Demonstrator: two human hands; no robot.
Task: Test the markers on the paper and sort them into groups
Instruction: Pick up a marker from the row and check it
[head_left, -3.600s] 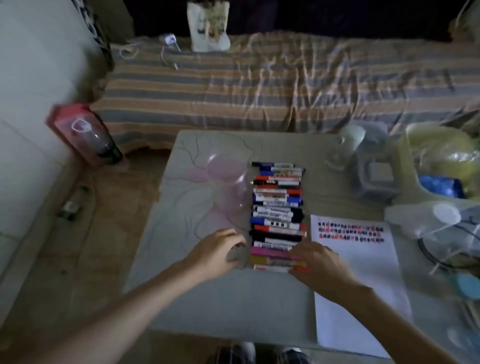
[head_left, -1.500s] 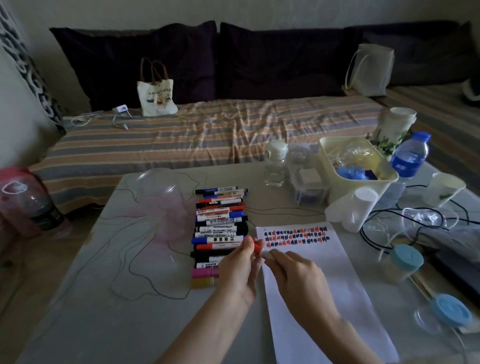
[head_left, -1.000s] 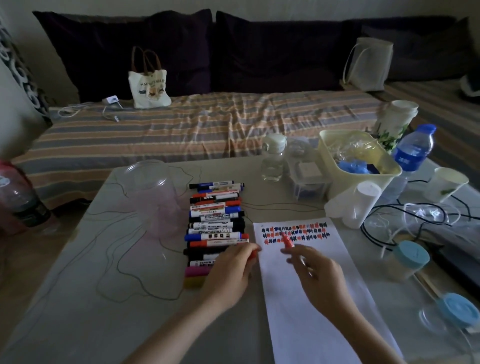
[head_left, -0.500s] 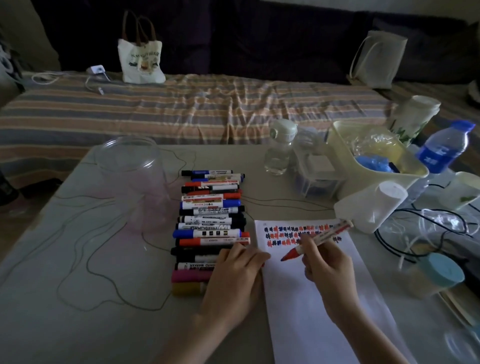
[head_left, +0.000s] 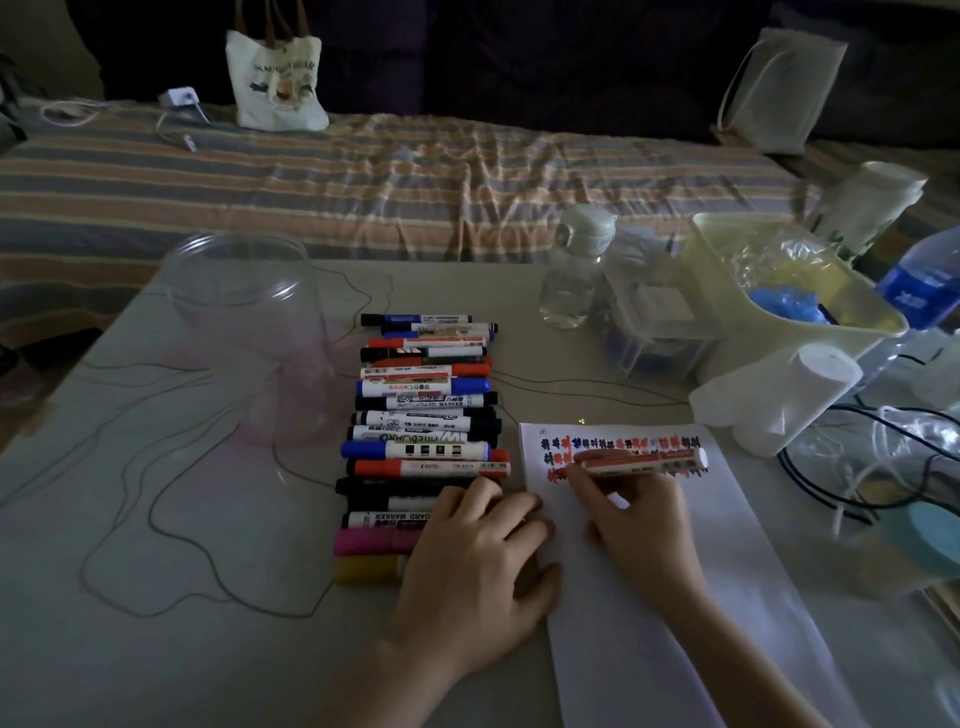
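Observation:
A white sheet of paper (head_left: 670, 582) lies on the table, with rows of red, blue and black test marks along its top. My right hand (head_left: 641, 519) grips a red marker (head_left: 641, 462), uncapped, its tip down on the paper at the left end of the marks. A row of several markers (head_left: 423, 415) in black, blue, red, pink and yellow lies side by side just left of the paper. My left hand (head_left: 480, 566) lies over the near end of that row and the paper's left edge. I cannot see whether it holds the cap.
A clear plastic jar (head_left: 249, 332) stands left of the markers. Behind the paper are a small bottle (head_left: 571, 275), a clear box (head_left: 660, 322), a yellow tub (head_left: 779, 291) and an overturned white cup (head_left: 774, 405). Cables (head_left: 872, 467) and a blue bottle (head_left: 924, 280) crowd the right side.
My right hand has lowered the red marker from a raised tilt to flat over the marks, its tip now touching the paper. My left hand stayed on the markers.

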